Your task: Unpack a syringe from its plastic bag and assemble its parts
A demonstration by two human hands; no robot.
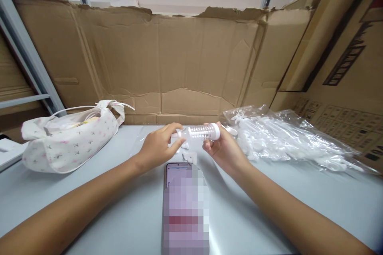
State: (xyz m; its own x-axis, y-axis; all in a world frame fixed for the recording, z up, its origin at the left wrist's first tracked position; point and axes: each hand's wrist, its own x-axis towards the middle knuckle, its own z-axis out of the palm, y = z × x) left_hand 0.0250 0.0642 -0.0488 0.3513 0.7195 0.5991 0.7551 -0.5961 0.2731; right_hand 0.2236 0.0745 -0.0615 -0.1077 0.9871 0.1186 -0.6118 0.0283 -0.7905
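Both of my hands hold one clear plastic syringe level above the grey table. My left hand pinches its narrow tip end on the left. My right hand grips the barrel near the white flange on the right. A few small white plastic pieces lie on the table just under the syringe. A phone lies flat between my forearms, its screen lit.
A clear plastic bag of white syringe parts lies at the right. A floral cloth bag sits at the left. Cardboard sheets wall off the back and right side. A metal shelf frame stands at far left.
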